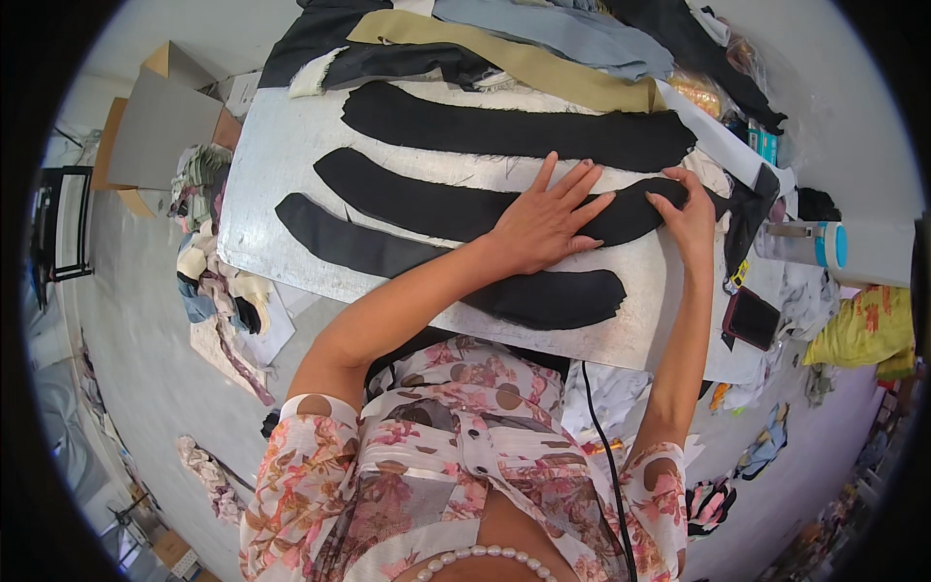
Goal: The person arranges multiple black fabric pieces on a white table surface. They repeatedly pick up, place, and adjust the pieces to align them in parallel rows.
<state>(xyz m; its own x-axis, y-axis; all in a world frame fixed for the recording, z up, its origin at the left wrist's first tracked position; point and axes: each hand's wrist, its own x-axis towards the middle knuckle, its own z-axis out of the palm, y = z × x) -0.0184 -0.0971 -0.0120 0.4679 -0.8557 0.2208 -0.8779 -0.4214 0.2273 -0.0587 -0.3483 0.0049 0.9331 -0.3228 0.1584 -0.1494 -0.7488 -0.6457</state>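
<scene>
So the curved black fabric strip [456,209] is lying mid-bench [281,165], second of four; left hand [543,225] pressing it flat, fingers spread, right hand [690,215] pinching its end. Looks like smoothing, probably needing even pressure next. Teal box [766,145] sitting at the right edge

Middle black fabric strip [456,206]: long, curved, crescent-like, lying flat across the grey table top. Edges slightly frayed. Left hand [543,223] pressed flat on its right half, fingers spread; right hand [690,211] pinching its right tip (tip itself partly hidden by the fingers). Similar black strips lie just above and below.
</scene>
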